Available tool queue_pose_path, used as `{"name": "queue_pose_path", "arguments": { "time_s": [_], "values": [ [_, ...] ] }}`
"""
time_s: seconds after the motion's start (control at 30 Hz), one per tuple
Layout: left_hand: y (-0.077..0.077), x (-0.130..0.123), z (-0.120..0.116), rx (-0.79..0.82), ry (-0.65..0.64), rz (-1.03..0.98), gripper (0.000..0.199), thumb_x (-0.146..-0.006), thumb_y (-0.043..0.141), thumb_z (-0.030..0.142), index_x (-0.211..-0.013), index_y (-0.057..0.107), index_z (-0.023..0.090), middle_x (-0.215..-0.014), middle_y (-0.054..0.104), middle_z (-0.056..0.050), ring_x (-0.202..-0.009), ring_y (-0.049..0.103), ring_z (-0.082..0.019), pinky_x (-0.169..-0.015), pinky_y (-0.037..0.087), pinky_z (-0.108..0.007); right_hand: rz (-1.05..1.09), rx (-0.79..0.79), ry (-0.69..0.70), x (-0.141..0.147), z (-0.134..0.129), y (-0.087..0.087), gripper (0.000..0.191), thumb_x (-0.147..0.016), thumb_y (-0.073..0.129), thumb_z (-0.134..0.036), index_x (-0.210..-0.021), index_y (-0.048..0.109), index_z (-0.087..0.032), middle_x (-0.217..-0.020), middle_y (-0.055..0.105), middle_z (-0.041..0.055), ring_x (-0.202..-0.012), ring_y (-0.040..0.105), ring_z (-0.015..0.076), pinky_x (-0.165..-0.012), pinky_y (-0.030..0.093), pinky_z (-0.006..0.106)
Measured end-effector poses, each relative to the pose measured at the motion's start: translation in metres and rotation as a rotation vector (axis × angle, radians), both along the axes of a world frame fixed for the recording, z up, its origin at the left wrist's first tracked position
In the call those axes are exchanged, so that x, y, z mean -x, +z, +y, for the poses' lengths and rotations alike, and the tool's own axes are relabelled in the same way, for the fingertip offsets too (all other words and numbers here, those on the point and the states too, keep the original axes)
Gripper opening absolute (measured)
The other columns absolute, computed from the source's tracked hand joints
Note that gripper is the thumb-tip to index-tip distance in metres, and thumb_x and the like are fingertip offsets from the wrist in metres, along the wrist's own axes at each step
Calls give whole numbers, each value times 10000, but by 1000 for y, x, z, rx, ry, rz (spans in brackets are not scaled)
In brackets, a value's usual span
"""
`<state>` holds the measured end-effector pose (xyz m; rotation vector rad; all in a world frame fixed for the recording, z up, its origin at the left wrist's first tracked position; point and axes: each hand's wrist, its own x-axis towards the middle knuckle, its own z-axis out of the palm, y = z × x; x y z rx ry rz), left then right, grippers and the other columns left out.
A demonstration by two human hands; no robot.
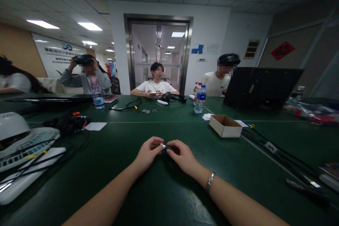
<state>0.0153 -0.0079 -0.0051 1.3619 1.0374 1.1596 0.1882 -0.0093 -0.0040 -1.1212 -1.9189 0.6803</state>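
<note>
Dark green tabletop [119, 144] stretches right across, glass double doors [174, 53] in the bkgd, and all the action's front & centre! Small cylinder [166, 147], black w/ a shiny silver end, is up btwn the L hand [148, 152] & the R hand [184, 156], over the near half of the tabletop. Long axis runs approx L to R, dipping a touch toward the R in view; silver end points L, black end points R, into the curl of the fingers. L hand's on the silver tip, thumb & index narrow, pinched on the metal. R hand's got the black part, thumb & forefinger closed round it; other R fingers tucked behind, can't tell how tightly. One piece or two? Can't tell at this size. Silvery band [210, 182] on the R wrist, too! Out to the R, open cardboard box [230, 134], well apart from the hands, w/ a black monitor [262, 88] beyond it. Far L, a white fan [12, 126]; straight across, a person [159, 87] in a white top, arms on the tabletop.
</note>
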Motion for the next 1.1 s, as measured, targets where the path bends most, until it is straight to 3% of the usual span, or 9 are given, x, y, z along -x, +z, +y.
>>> {"name": "queue_pose_path", "arguments": {
  "time_s": [0.3, 0.57, 1.1],
  "values": [
    [-1, 0, 1, 24, 2, 26, 292, -740, 641, 359, -953, 608, 162, -974, 594, -60, -880, 573, -170, -730, 478, -274, -1, -7, 4, 0, -2, 3, 166, -791, 580, -187, -940, 652, -173, -870, 614, 36, -729, 561, 136, -667, 461, 261],
    [-7, 1, 5, 50, -34, 48, 354, -773, 579, 479, -902, 603, 150, -816, 583, -25, -715, 548, -131, -654, 447, -257, -23, 2, -13, 0, -3, 5, 166, -777, 591, -169, -930, 654, -177, -860, 598, 32, -731, 556, 137, -662, 455, 263],
    [-9, 2, 4, -11, -28, 80, 226, -792, 566, 359, -909, 571, 166, -809, 575, -13, -705, 547, -123, -650, 440, -253, -8, 7, 0, 0, -2, 2, 158, -786, 593, -186, -934, 647, -181, -864, 582, 26, -730, 553, 131, -664, 457, 261]
  ]
}}
